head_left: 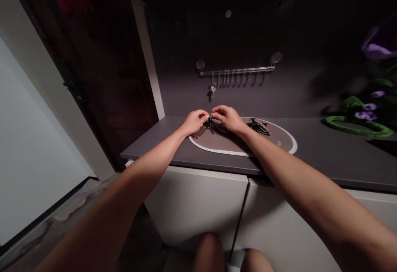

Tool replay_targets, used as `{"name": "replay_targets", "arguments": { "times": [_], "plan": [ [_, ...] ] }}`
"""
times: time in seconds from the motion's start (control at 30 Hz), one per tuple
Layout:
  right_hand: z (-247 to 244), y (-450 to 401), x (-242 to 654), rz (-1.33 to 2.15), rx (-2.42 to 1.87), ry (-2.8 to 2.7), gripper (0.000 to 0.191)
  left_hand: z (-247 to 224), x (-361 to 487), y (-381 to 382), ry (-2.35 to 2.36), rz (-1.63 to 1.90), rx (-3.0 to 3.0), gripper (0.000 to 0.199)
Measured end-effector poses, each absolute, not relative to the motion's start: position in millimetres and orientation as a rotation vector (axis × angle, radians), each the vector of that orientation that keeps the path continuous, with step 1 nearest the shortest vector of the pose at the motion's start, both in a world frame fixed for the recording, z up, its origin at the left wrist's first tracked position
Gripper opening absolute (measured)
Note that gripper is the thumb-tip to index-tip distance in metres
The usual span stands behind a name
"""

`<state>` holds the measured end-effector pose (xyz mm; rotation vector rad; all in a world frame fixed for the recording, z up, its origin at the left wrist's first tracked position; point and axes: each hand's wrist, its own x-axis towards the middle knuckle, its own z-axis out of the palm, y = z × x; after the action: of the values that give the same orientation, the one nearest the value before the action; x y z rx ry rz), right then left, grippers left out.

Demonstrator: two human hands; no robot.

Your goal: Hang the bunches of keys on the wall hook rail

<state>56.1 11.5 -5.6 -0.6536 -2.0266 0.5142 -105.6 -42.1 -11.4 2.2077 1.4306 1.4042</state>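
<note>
My left hand (196,121) is closed in a pinch at the top of a bunch of keys (211,128), which hangs just over the left end of an oval brown mat with a white border (229,144). From the other side my right hand (229,119) meets it, thumb and fingers curled in at the same bunch; the exact grip is too small to make out. A tan strap-like piece (200,131) shows below my left fingers. Partly behind my right wrist, a second bunch of keys (260,126) with a red tag lies on the mat.
A clear rail with several hooks (238,71) is fixed to the dark wall; a small set of keys (213,91) hangs from its left end. Purple flowers (367,113) and a green ring (359,127) stand at the right of the grey counter (316,156). A dark door (102,77) is left.
</note>
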Motion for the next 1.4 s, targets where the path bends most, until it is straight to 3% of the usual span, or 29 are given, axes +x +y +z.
{"name": "replay_targets", "arguments": {
  "times": [0.4,1.1,1.4],
  "plan": [
    [-5,3,53,0.990,-0.638,-1.862,0.025,-14,-108,-34,1.228,1.619,1.948,0.021],
    [-6,9,61,0.935,-0.567,-1.736,0.033,-19,-107,-34,1.531,1.580,2.228,0.019],
    [25,25,60,0.961,-0.626,-1.516,0.032,-25,-107,-33,1.635,1.401,2.392,0.021]
  ]
}}
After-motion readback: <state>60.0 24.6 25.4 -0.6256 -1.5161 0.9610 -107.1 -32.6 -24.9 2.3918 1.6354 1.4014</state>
